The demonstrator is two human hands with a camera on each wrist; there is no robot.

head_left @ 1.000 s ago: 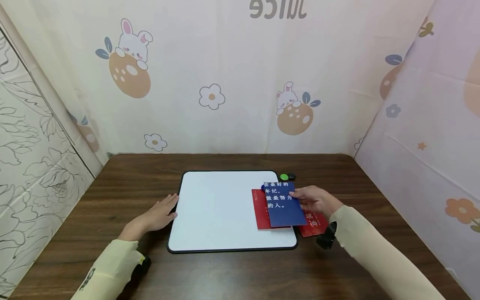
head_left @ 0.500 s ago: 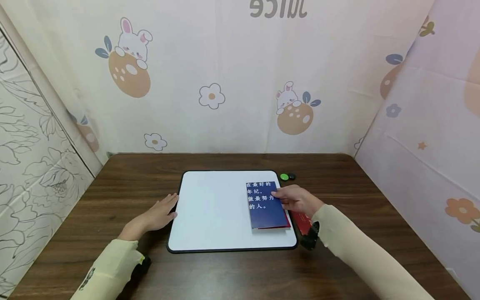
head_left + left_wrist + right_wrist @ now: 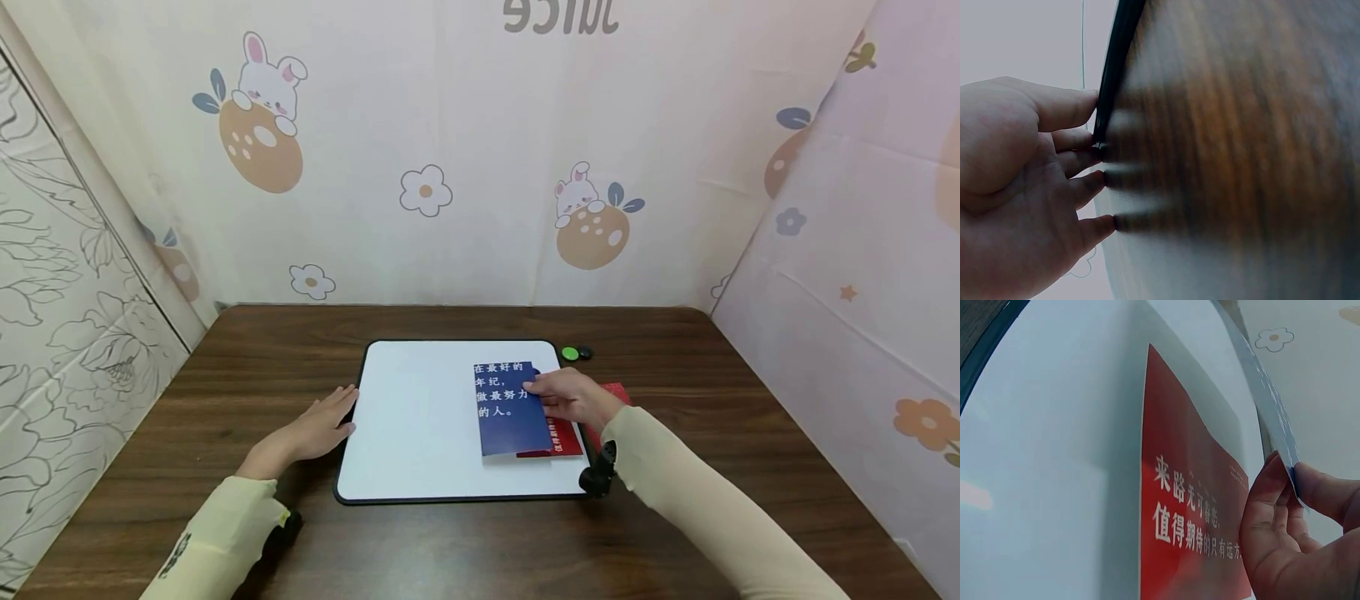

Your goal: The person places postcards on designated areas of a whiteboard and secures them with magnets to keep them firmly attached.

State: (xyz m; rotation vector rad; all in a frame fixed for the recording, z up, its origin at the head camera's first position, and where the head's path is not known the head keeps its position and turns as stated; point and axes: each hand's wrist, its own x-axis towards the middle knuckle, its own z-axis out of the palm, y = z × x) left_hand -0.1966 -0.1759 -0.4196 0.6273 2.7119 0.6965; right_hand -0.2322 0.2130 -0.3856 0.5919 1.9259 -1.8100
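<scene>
My right hand [image 3: 573, 396] pinches the right edge of a blue card [image 3: 513, 429] with white Chinese writing, thumb on top and fingers beneath. The card is over the right half of a whiteboard [image 3: 412, 417] with a black frame. Partly covered by it, a red card [image 3: 567, 438] lies on the board. The right wrist view shows this red card [image 3: 1191, 519] with white characters, beside the pinching hand [image 3: 1310, 531]. At the board's left edge, my left hand [image 3: 315, 429] rests with fingers extended. Its fingertips meet the black frame [image 3: 1116, 62] in the left wrist view.
Right of the board, another red card [image 3: 618, 390] lies on the wooden table [image 3: 450, 550], mostly hidden by the right hand and sleeve. A green round magnet [image 3: 570, 353] and a black one [image 3: 585, 353] sit by the board's back right corner. A patterned curtain [image 3: 480, 250] hangs behind.
My right hand has carried the blue card leftward over the whiteboard, across the red card, whose right part now shows. The left hand keeps its place at the board's edge.
</scene>
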